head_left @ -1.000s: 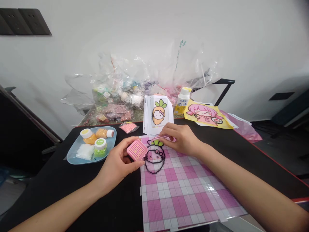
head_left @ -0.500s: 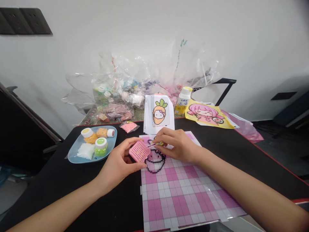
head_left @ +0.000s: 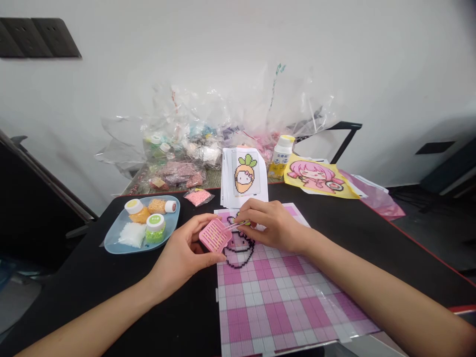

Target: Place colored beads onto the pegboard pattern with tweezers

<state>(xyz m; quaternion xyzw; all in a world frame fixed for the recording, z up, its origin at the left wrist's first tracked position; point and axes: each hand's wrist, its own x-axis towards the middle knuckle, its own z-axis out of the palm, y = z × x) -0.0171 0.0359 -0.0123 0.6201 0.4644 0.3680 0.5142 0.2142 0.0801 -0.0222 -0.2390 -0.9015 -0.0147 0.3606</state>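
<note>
My left hand [head_left: 189,248] grips a small pink slotted bead tray [head_left: 214,236] by its edges, tilted over the left side of the pegboard. Yellowish beads lie in rows in its slots. Pinched in my right hand [head_left: 269,225] is a pair of tweezers [head_left: 236,225], their tips reaching the tray's right part. Whether a bead is between the tips is too small to tell. Beneath both hands lies the pink and white checked pegboard [head_left: 275,297], bearing a black bead outline [head_left: 240,267] of a rounded figure, its upper part partly hidden by my right hand.
A blue plate [head_left: 111,245] at left holds bead jars and a white bead bag. Behind the board stand a printed carrot-character pattern [head_left: 245,176] and a white bottle [head_left: 284,148]. A pink bead packet [head_left: 199,197], a yellow picture sheet [head_left: 320,178] and plastic bags [head_left: 178,168] lie around.
The tweezers in my right hand have shifted left, from the tray's edge onto its slots. My left hand and the tray stay nearly in place.
</note>
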